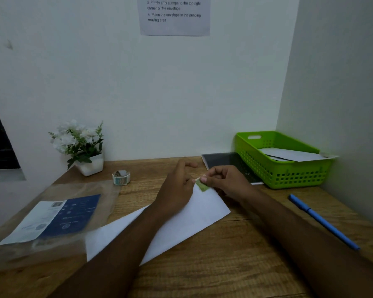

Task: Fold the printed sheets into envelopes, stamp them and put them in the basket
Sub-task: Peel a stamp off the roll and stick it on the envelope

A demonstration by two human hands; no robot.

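A white envelope [187,222] lies slanted on the wooden desk [235,265]. A small green stamp [202,186] sits at its far corner. My right hand [224,181] pinches the stamp's upper edge between thumb and forefinger. My left hand [177,188] rests on the envelope beside the stamp, its fingers touching the same edge. A roll of stamps [121,177] stands further left on the desk. The green basket [282,168] at the back right holds white envelopes [293,155].
A clear plastic sleeve with a blue-and-white printed sheet [52,218] lies at the left. A potted white flower [82,147] stands at the back left. A dark notebook [228,164] lies beside the basket, a blue pen [323,222] at the right. An instruction sheet [174,16] hangs on the wall.
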